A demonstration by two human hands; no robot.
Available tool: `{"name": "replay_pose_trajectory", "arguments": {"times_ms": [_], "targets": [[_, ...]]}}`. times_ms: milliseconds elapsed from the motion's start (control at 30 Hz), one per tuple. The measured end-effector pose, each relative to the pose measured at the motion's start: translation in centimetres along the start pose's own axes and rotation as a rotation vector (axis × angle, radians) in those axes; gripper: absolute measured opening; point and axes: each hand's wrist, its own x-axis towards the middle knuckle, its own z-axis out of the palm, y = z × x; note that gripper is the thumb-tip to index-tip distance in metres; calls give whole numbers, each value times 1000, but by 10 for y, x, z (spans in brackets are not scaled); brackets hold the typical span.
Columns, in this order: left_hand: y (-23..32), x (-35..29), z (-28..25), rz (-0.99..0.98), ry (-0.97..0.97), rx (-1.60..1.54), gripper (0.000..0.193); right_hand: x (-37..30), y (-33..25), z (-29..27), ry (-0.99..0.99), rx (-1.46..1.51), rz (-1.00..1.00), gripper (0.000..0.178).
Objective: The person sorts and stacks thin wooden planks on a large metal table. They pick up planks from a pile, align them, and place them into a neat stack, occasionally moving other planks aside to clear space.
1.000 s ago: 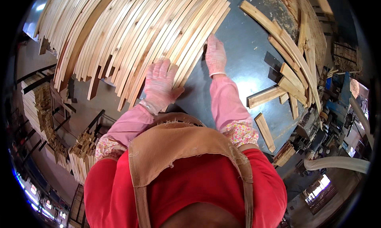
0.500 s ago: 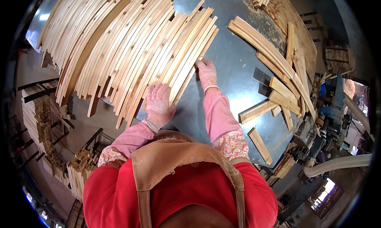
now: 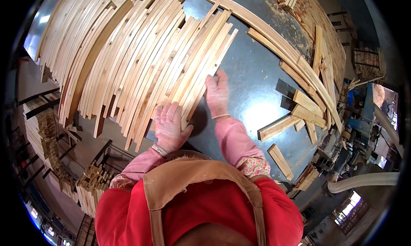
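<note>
A broad row of pale wooden strips (image 3: 141, 53) lies side by side on a grey metal tabletop (image 3: 252, 83). My left hand (image 3: 168, 128), in a pinkish work glove, rests flat over the near ends of the strips at the row's right side, fingers stretched out and thumb spread. Against the outermost strip (image 3: 209, 81) on the right is my right hand (image 3: 217, 96), gloved too and slightly blurred. Its fingertips touch that strip's edge, extended and not wrapped round it.
Long boards (image 3: 295, 57) lie across the table's right side, beside short wooden offcuts (image 3: 308, 115) and a separate short block (image 3: 280, 161). Stacked wood (image 3: 92, 181) stands on racks at the lower left. Machinery and a pale hose (image 3: 364, 181) are at the far right.
My right hand has come nearer to me along the row's edge. The strips and my left hand sit slightly lower in view. One long board now reaches farther toward the upper left.
</note>
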Motion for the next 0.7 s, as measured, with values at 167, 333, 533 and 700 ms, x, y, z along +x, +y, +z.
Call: {"name": "replay_pose_trajectory", "arguments": {"times_ms": [167,333,533,700], "targets": [[-7,14,-4,-5,-45,59,104,68,-41,-24,-53,-330,0,51],[-12,17,-1,12,-37,48,97,219,-97,0,77,-951,-566,70],[-12,20,-1,48,117,23,98,279,-118,18,-159,-864,-168,55],[-19,18,5,-35,323,-71,60,236,-151,-8,-160,-317,-488,48]]}}
